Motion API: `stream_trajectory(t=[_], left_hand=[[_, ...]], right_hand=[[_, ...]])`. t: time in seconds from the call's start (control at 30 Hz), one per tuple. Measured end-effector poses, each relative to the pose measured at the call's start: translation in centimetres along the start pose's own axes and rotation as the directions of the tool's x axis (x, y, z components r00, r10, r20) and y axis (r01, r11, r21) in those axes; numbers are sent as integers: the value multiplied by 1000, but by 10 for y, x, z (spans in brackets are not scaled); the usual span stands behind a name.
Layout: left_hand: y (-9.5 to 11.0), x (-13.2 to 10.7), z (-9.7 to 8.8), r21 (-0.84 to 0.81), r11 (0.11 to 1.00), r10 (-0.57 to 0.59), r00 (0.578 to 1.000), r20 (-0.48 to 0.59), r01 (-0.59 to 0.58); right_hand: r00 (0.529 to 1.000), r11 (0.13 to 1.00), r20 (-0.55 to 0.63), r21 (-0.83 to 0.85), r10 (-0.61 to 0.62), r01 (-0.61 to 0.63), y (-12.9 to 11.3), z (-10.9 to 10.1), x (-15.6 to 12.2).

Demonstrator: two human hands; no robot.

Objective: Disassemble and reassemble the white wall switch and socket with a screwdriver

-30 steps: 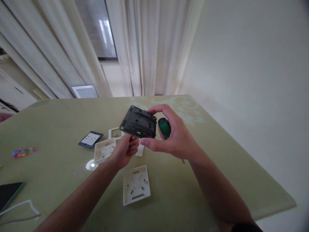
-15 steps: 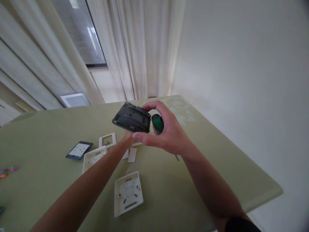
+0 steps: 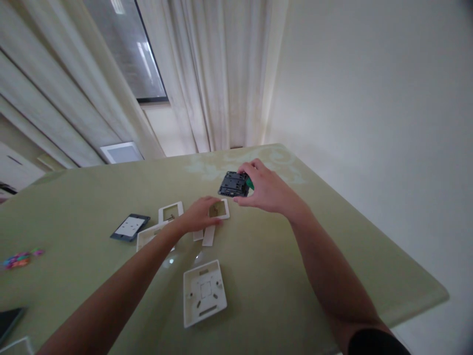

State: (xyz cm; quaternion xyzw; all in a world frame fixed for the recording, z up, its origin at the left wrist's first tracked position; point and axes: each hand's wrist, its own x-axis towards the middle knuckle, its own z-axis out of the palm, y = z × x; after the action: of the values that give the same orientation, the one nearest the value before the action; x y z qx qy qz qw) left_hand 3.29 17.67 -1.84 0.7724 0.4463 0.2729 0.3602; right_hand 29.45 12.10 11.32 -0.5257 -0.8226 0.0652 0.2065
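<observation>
My right hand (image 3: 268,190) pinches a black plastic switch backing plate (image 3: 232,184) above the table, its ribbed side showing. The green handle of a screwdriver (image 3: 250,183) is tucked in the same hand; its shaft is hidden. My left hand (image 3: 199,215) reaches over a white rectangular frame (image 3: 223,216), thumb and fingers apart at the frame's left side; whether they touch it I cannot tell. Small screws (image 3: 216,210) lie inside the frame's opening. Just below that hand are two white flat strips (image 3: 209,236). Nearer me sits an open white square box (image 3: 205,293).
Left of my left hand lie another white frame (image 3: 161,215), a second white box (image 3: 142,239) partly behind my forearm, and a dark plate with a white centre (image 3: 129,227). Small colourful pieces (image 3: 22,259) lie far left. The table's right edge runs beside the wall (image 3: 388,148).
My left hand has come out from behind the black plate and moved down to the white frame. My right hand has shifted right with the plate and screwdriver. The view has moved slightly.
</observation>
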Motion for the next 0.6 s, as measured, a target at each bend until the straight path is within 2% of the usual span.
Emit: stream_trajectory(t=[0.17, 0.3, 0.47, 0.6], left_hand=[[-15, -4, -9, 244, 969, 11, 995, 97, -34], [-26, -7, -23, 358, 933, -26, 991, 133, -24], [-32, -15, -37, 435, 900, -77, 987, 143, 7], [-29, -17, -29, 469, 883, -75, 991, 113, 13]], right_hand=[[981, 996, 182, -68, 68, -57, 34, 43, 17], [948, 999, 316, -40, 35, -23, 45, 74, 22], [917, 999, 397, 29, -46, 37, 45, 92, 24], [907, 998, 417, 33, -67, 58, 42, 101, 26]])
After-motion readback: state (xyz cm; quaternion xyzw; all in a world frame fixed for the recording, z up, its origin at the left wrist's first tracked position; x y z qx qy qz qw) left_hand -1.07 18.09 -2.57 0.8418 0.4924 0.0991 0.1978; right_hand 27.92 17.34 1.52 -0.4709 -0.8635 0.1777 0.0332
